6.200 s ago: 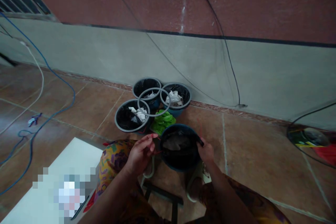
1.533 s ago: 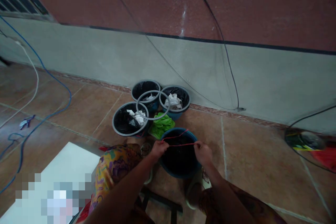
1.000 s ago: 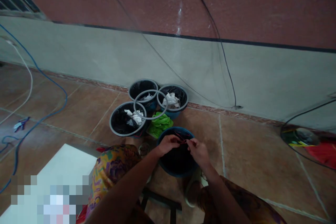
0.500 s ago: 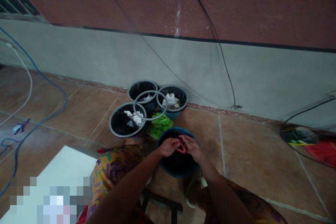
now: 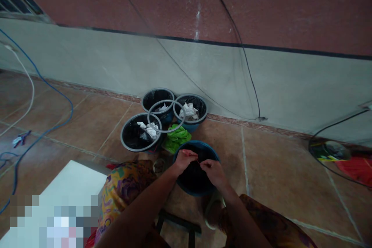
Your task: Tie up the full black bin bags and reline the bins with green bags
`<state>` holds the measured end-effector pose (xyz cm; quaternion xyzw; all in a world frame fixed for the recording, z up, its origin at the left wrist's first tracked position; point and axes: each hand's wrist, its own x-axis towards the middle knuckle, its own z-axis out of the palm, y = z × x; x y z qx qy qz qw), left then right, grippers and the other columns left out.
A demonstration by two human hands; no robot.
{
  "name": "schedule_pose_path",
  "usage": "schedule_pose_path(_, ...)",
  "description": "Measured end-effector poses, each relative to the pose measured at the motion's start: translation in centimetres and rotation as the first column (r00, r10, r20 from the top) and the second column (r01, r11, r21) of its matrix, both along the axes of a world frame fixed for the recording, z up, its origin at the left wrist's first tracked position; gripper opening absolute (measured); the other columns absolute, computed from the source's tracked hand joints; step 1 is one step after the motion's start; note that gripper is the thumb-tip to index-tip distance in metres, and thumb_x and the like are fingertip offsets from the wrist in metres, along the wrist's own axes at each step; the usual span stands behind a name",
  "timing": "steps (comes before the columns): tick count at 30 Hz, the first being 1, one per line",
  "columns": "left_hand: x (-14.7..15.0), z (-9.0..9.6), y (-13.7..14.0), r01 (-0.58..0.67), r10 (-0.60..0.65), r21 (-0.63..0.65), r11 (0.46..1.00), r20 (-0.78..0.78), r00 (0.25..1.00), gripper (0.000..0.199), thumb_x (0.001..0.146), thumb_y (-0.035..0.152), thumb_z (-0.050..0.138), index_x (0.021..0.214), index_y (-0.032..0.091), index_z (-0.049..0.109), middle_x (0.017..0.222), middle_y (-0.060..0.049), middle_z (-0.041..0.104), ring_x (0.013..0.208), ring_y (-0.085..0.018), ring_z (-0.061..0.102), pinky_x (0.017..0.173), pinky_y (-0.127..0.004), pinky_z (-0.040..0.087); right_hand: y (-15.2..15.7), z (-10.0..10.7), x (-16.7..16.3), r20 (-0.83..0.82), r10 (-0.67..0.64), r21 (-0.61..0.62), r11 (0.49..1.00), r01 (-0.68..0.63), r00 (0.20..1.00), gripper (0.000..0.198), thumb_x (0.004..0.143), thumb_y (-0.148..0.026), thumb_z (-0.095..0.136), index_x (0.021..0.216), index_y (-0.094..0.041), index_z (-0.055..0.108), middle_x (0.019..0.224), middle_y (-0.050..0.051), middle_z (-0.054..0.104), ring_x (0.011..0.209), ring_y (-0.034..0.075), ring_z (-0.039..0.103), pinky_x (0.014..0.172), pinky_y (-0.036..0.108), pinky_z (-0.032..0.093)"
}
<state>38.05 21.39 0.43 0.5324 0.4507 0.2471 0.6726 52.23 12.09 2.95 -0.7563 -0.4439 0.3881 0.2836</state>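
Over a blue bucket (image 5: 213,153) with a dark inside, my left hand (image 5: 186,159) and my right hand (image 5: 213,171) are close together, fingertips pinched. A thin red strip (image 5: 198,161) shows in the small gap between them; its exact kind is too small to tell. Both hands appear to hold it, one end each. What lies at the bottom of the bucket is too dark to make out. Just behind the bucket, a bright green plastic bag (image 5: 178,138) lies on the floor.
Three buckets lined with black bags, one at left (image 5: 132,133), hold white crumpled pieces. A loose grey ring (image 5: 149,118) rests across their rims. A blue hose (image 5: 71,110) runs along the left floor, near a white board (image 5: 72,178). A red bag (image 5: 353,168) lies at right.
My hands have drawn slightly apart, and my right hand has turned from spread fingers to a pinch. The red loop seen between them now shows only as a thin strip.
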Motion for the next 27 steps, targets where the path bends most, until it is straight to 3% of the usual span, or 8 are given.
schedule_pose_path(4, -0.3, 0.0, 0.4, 0.213, -0.174, 0.277, 0.937, -0.158, 0.972, 0.013, 0.07, 0.024, 0.069, 0.078, 0.015, 0.075, 0.08, -0.007, 0.074, 0.075, -0.019, 0.066, 0.074, -0.03, 0.05, 0.4, -0.2, 0.5, 0.227, -0.012, -0.043, 0.999, 0.022, 0.974, 0.021, 0.084, -0.028, 0.053, 0.081, -0.024, 0.073, 0.083, 0.003, 0.076, 0.077, 0.018, 0.068, 0.067, 0.028, 0.046)
schedule_pose_path(9, -0.5, -0.2, 0.7, 0.333, -0.271, 0.352, 0.875, -0.215, 0.938, 0.02, 0.076, 0.023, 0.064, 0.092, 0.017, 0.074, 0.087, -0.005, 0.075, 0.08, -0.018, 0.067, 0.077, -0.027, 0.05, 2.3, -0.3, 0.6, 0.322, 0.001, -0.009, 1.0, 0.002, 0.947, 0.025, 0.086, -0.021, 0.05, 0.092, -0.025, 0.074, 0.097, 0.004, 0.075, 0.089, 0.018, 0.068, 0.078, 0.027, 0.048)
schedule_pose_path(13, -0.4, -0.3, 0.7, 0.352, -0.288, 0.46, 0.815, -0.206, 0.935, 0.018, 0.082, 0.019, 0.055, 0.085, 0.018, 0.072, 0.084, -0.005, 0.072, 0.079, -0.017, 0.066, 0.077, -0.026, 0.049, 3.3, -1.4, 0.2, 0.159, 0.051, 0.095, 0.993, -0.066, 0.986, 0.033, 0.086, -0.018, 0.044, 0.104, -0.02, 0.071, 0.109, 0.007, 0.073, 0.099, 0.017, 0.066, 0.091, 0.029, 0.048)
schedule_pose_path(18, -0.2, -0.3, 0.4, 0.286, -0.181, 0.569, 0.771, -0.234, 0.955, 0.02, 0.08, 0.011, 0.049, 0.08, 0.017, 0.069, 0.081, -0.005, 0.068, 0.078, -0.016, 0.063, 0.077, -0.026, 0.048, 3.1, -3.1, -0.2, -0.175, 0.084, 0.108, 0.992, -0.066, 0.981, 0.036, 0.085, -0.022, 0.039, 0.102, -0.019, 0.07, 0.09, 0.005, 0.073, 0.082, 0.017, 0.066, 0.079, 0.029, 0.052)
schedule_pose_path(23, -0.2, -0.9, -0.5, 0.179, -0.074, 0.589, 0.788, -0.197, 0.978, 0.021, 0.086, 0.014, 0.049, 0.084, 0.019, 0.07, 0.096, -0.007, 0.068, 0.091, -0.016, 0.064, 0.085, -0.027, 0.05, 2.6, -3.1, -0.6, -0.408, 0.033, 0.122, 0.992, 0.019, 0.912, 0.029, 0.08, -0.031, 0.048, 0.095, -0.018, 0.069, 0.079, 0.002, 0.07, 0.071, 0.016, 0.062, 0.069, 0.028, 0.05)
schedule_pose_path(27, -0.5, -1.7, -0.9, 0.152, -0.062, 0.545, 0.825, -0.18, 0.982, 0.019, 0.085, 0.016, 0.055, 0.089, 0.02, 0.073, 0.111, -0.009, 0.069, 0.099, -0.018, 0.066, 0.091, -0.031, 0.051, 2.5, -2.7, -0.8, -0.444, 0.027, 0.102, 0.995, 0.021, 0.895, 0.02, 0.074, -0.034, 0.053, 0.078, -0.018, 0.066, 0.069, -0.001, 0.064, 0.065, 0.013, 0.056, 0.063, 0.025, 0.046)
